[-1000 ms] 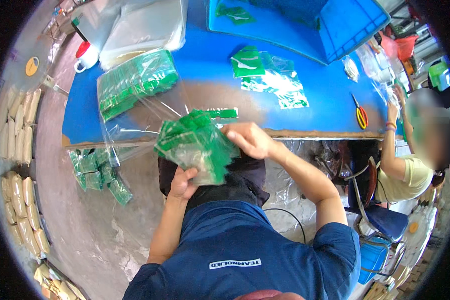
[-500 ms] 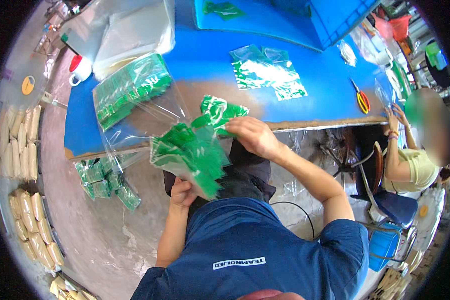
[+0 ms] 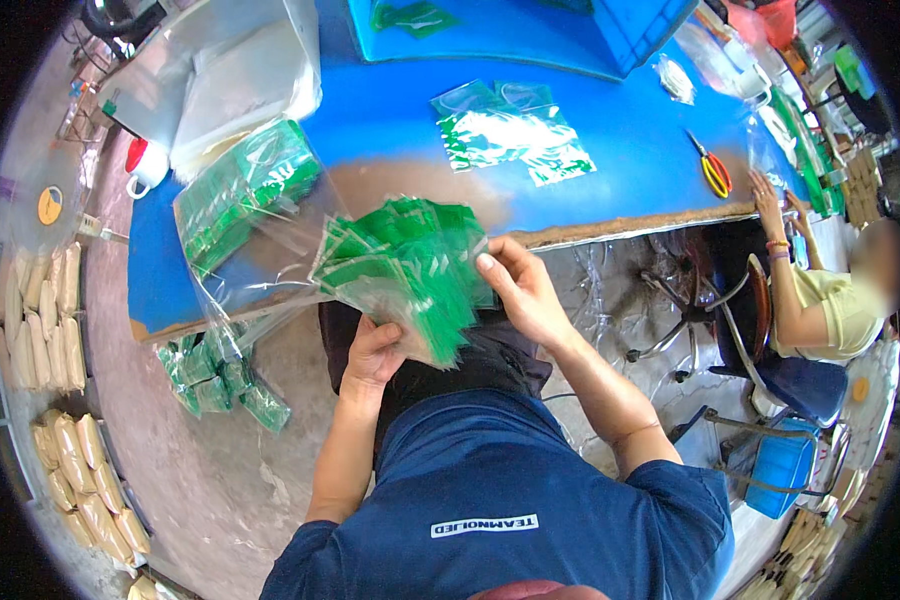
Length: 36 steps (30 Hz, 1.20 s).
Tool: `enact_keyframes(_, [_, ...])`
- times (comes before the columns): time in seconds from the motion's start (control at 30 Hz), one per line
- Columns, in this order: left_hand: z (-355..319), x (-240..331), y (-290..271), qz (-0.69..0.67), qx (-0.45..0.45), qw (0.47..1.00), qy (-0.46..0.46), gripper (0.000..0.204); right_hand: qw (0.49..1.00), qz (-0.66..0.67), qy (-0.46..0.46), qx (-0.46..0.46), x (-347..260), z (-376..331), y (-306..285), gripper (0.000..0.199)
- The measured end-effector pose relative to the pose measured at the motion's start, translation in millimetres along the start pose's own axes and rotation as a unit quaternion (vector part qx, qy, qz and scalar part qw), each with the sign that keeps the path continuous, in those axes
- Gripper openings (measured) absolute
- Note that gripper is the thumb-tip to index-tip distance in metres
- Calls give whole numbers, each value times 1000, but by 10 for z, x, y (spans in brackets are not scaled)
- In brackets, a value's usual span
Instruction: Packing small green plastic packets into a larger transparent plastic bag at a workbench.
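A fanned stack of green-and-clear plastic bags [image 3: 410, 265] is held over my lap, in front of the table edge. My left hand [image 3: 374, 352] is closed on its lower left end, thumb on top. At the stack's right edge my right hand [image 3: 518, 288] pinches the bags between thumb and fingers. Just left of the stack, a large clear bag [image 3: 270, 255] hangs over the table edge, with a thick bundle of green packets [image 3: 250, 185] at its upper end. Flat green-and-clear bags [image 3: 515, 135] lie farther back on the table.
On the blue table [image 3: 370, 110] are scissors [image 3: 712, 165], a blue crate [image 3: 530, 40], a translucent bin [image 3: 240, 90] and a white mug [image 3: 148, 168]. Green packets [image 3: 225, 375] lie below the left edge. A co-worker [image 3: 820, 310] sits at the right.
My right hand has brought its loose green bags down onto the stack in my left hand. The stack is now raised and more widely fanned.
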<state>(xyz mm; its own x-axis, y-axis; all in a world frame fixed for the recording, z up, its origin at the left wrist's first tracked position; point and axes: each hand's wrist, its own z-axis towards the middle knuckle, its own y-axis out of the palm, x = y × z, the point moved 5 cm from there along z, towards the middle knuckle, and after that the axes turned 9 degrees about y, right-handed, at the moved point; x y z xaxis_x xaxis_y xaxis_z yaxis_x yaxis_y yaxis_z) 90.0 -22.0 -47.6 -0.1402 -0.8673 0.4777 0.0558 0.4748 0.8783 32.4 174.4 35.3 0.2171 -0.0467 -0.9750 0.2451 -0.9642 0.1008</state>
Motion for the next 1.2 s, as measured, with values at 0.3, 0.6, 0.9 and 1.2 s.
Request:
enact_keyframes(0.3, [704,562,445,467,-39,869,158,79,973,-88,-177,-121,-511,531,36,115])
enact_keyframes(0.6, [1144,813,547,586,-145,775,189,116,952,-232,-195,-48,-208,901,92,124])
enact_keyframes(0.9, [1180,773,571,444,-149,871,147,129,949,-257,-181,-36,-197,998,169,120])
enact_keyframes(1.2, [1157,656,509,461,-142,858,179,131,948,-270,-155,-65,-173,927,147,97])
